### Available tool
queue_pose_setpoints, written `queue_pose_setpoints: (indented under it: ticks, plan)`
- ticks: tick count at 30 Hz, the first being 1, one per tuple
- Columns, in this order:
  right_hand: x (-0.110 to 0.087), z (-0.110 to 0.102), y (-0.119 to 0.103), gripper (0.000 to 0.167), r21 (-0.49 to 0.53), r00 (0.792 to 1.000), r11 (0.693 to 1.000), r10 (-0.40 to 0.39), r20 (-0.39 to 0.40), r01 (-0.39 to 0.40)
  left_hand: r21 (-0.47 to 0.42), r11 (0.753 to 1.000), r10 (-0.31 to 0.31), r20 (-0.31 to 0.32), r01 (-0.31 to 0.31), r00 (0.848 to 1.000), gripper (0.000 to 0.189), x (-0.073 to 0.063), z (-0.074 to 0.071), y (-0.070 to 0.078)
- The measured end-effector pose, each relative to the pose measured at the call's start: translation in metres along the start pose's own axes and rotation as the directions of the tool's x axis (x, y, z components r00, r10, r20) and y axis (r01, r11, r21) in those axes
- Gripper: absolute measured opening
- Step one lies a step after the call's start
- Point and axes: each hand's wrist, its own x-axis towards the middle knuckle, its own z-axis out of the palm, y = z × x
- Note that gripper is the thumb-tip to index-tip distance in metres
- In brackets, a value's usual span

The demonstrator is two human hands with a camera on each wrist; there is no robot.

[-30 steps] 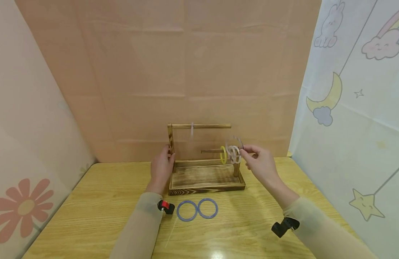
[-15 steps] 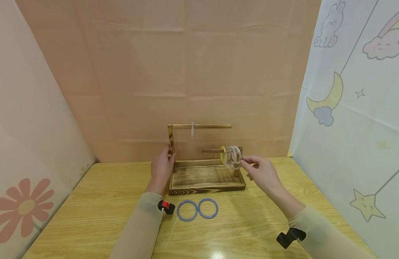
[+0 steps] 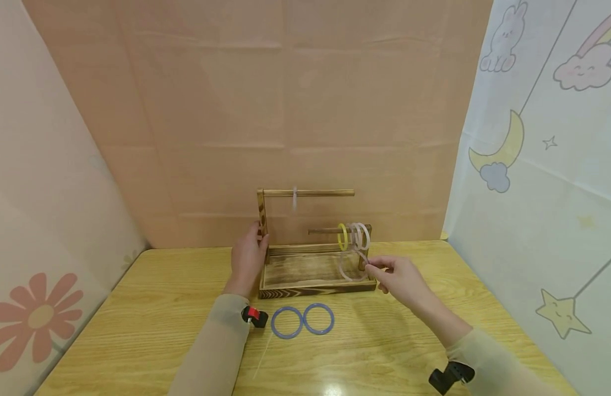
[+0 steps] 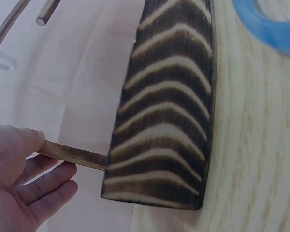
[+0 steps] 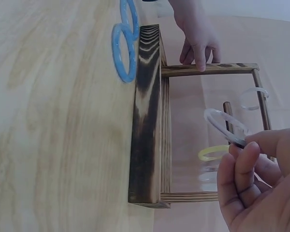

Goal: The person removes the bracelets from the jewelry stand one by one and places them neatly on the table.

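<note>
Translucent ring (image 5: 218,126) and scorched-wood ring rack (image 3: 317,290).
Ring pinched at its rim, tilted, below the lower of 2 horizontal pegs (image 3: 325,193), apart from it. Rack upright, tray base (image 3: 305,269) level.

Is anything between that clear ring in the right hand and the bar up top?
Seemingly yes: in the head view, the lower rod, carrying a yellow ring and clear rings, lies between the held clear ring and the free end of the upper rod. A straight lift may meet it.

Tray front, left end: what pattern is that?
The tray's front has pale arched stripes on dark brown there, clearest in the left wrist view.
</note>
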Motion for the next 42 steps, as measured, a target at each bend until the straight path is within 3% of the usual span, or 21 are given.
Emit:
queue_pose_setpoints:
  ticks: [19, 32, 42]
  plan:
    - [-0.013, 0.019, 0.027, 0.029, 0.049, 0.98, 0.997, 0.049, 0.194, -0.06, 0.0, 1.0, 0.006, -0.002, -0.006, 1.0, 0.029, 0.0, 0.0, 0.0]
    - [-0.019, 0.025, 0.036, 0.024, 0.104, 0.956, 0.986, 0.099, 0.278, -0.132, 0.008, 1.0, 0.01, 0.005, -0.01, 1.0, 0.031, -0.001, -0.002, 0.003]
    - [-0.017, 0.027, 0.048, 0.024, 0.113, 0.946, 0.987, 0.077, 0.314, -0.118, 0.007, 1.0, -0.01, 0.014, 0.01, 1.0, 0.033, 0.0, -0.002, 0.002]
